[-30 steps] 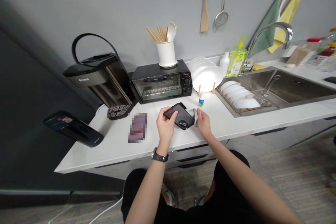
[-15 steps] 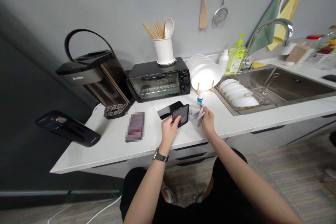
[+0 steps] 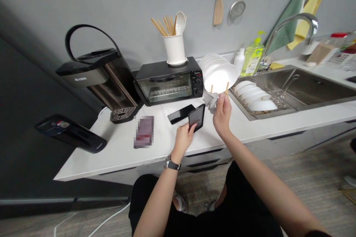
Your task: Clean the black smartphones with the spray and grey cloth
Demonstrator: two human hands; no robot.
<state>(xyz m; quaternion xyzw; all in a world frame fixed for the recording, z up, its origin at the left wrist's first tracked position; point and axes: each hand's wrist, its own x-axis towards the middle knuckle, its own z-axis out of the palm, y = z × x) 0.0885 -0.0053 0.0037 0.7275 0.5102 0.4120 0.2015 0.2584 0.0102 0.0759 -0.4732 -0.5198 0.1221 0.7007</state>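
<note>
My left hand [image 3: 184,139] is closed on a black phone [image 3: 197,117], held upright over the white counter [image 3: 167,148]. A second black phone or case [image 3: 180,113] lies flat just behind it. My right hand [image 3: 222,113] is raised above the counter and pinches a grey-white cloth [image 3: 210,100] in front of the rack of white plates [image 3: 219,77]. The small dropper bottle seen earlier is hidden behind this hand.
A black toaster oven [image 3: 169,84] with a white utensil holder [image 3: 174,50] stands at the back. A water dispenser [image 3: 97,77] and a black device [image 3: 71,133] sit at left, a blurred dark card [image 3: 144,132] nearby. Sink [image 3: 300,89] with bowls at right.
My left hand separated one phone from the other black piece and stood it upright. My right hand picked the cloth off the counter and lifted it toward the plates.
</note>
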